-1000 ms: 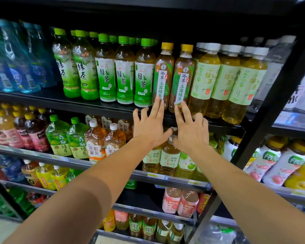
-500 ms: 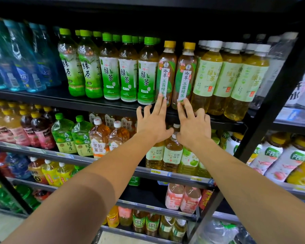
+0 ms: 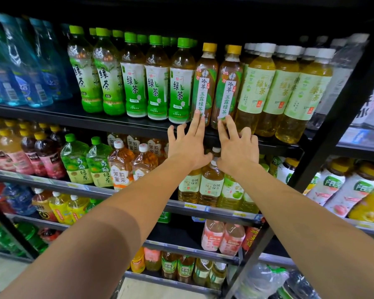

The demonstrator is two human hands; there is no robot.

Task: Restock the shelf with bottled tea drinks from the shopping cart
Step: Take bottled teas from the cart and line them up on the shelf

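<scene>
Yellow-capped tea bottles [image 3: 204, 83]: clear glossy plastic, amber liquid visible, smooth printed label wrap, matt yellow caps. Green-capped bottles [image 3: 134, 78]: transparent ribbed plastic, shiny green-white film labels. White-capped bottles [image 3: 259, 89]: clear plastic, pale matt-looking labels. Blue bottles [image 3: 20, 67] at shelf's left end: tinted translucent plastic, strong glare. Shelf [image 3: 73, 119]: black metal, satin finish. Upright post [image 3: 341, 117]: black metal, matt.

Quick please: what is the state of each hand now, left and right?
Left hand: open, straight fingertips touching the left yellow-capped tea bottle.
Right hand: open, fingertips touching the right yellow-capped tea bottle.
</scene>
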